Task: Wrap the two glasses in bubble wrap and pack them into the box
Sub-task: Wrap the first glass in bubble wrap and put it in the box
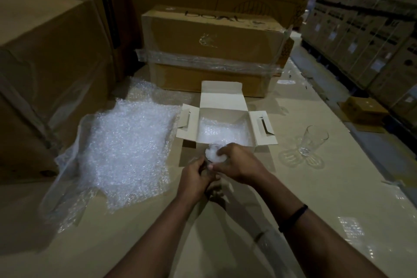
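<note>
A large, clear, crinkled bubble wrap sheet [128, 142] lies spread on the brown cardboard work surface [135, 232]. The left hand [195, 179] grips the lower body of a clear tumbler glass [207, 158], held just in front of the small white cardboard box [223, 99], which is open and lined with wrap. The right hand [237, 162] pinches a white bubble wrap wad [215, 154] at the glass mouth. A second clear glass [312, 142] stands unwrapped, well to the right.

Hazard: the held glass shows no outer wrap. Excess stuffing pressure or a slackened grip could crack or drop it.
</note>
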A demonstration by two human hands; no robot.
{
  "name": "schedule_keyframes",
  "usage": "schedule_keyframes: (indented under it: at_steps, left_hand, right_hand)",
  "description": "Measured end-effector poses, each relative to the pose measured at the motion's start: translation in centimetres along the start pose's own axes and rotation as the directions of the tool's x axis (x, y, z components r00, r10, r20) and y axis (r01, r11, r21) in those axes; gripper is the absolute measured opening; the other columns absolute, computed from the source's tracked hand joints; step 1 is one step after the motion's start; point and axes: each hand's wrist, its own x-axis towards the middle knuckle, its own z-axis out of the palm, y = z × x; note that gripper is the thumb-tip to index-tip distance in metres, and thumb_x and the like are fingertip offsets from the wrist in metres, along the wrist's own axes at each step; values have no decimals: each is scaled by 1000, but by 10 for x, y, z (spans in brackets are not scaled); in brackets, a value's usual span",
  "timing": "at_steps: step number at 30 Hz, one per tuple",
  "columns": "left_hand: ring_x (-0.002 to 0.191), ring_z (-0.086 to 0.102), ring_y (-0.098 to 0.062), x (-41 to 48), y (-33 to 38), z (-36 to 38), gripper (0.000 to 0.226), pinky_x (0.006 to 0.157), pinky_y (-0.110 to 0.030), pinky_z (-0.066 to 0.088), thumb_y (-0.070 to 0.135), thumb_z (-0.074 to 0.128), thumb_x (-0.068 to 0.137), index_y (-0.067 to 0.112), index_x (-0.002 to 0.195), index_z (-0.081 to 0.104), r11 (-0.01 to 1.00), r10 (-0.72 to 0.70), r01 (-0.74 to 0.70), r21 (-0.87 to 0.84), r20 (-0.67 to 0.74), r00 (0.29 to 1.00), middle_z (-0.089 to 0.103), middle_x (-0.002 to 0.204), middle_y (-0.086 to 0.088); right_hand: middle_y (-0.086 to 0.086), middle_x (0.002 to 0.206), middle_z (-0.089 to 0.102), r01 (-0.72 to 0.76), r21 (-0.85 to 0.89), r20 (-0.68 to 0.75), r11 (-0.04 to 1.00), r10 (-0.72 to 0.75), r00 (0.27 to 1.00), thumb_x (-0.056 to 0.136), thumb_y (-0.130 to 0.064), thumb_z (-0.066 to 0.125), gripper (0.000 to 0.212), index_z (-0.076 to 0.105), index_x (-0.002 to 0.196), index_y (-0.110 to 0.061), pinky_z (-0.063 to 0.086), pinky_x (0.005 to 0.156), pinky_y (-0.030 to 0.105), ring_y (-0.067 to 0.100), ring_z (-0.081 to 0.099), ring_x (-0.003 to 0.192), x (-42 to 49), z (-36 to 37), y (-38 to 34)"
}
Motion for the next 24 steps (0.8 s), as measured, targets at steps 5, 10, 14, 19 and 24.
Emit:
schedule_keyframes:
  at_steps: [5, 10, 14, 19, 24]
  left_hand:
    - [95, 67, -5, 0, -5, 3, 30, 81, -27, 56, 23, 69, 87, 31, 115, 67, 1000, 6, -7, -21, -34, 999, 72, 103, 10]
    - [103, 62, -6, 6, -5, 7, 60, 80, -23, 55, 31, 84, 72, 22, 126, 61, 996, 34, -50, -73, -211, 977, 59, 117, 8]
    - [108, 59, -13, 16, -15, 7, 72, 82, -26, 55, 24, 83, 73, 26, 135, 45, 986, -162, 132, -105, -375, 913, 50, 130, 4]
    - [95, 62, -15, 28, -29, 16, 61, 77, -41, 57, 34, 70, 79, 46, 130, 40, 963, -112, 174, 204, -287, 951, 64, 102, 10]
    - [106, 59, -18, 26, -36, 15, 36, 81, -43, 56, 45, 61, 81, 44, 115, 52, 945, -127, 202, 256, -283, 951, 66, 104, 14]
  right_hand:
    - [-2, 112, 63, 156, 25, -10, 987, -156, 988, 78, -42, 77, 48, 68, 117, -17, 48, 80, 27, 14, 58, 98, 7, -1, 19]
    - [-10, 109, 61, 192, 350, -209, 917, -124, 970, 87, -34, 70, 32, 65, 115, -19, 52, 77, 15, 2, 60, 97, 20, -17, 23]
    - [5, 107, 68, 68, 713, -162, 697, 70, 984, 95, -31, 58, 20, 67, 103, -14, 59, 82, 37, 20, 67, 99, 67, -39, 24]
    - [17, 90, 64, -227, 686, 100, 691, 220, 970, 93, -32, 63, 28, 64, 103, -5, 60, 78, 47, 31, 67, 77, 124, -32, 34]
    - [14, 82, 64, -310, 348, 264, 885, 225, 938, 92, -38, 64, 42, 61, 109, 0, 59, 68, 36, 24, 65, 68, 148, -17, 27]
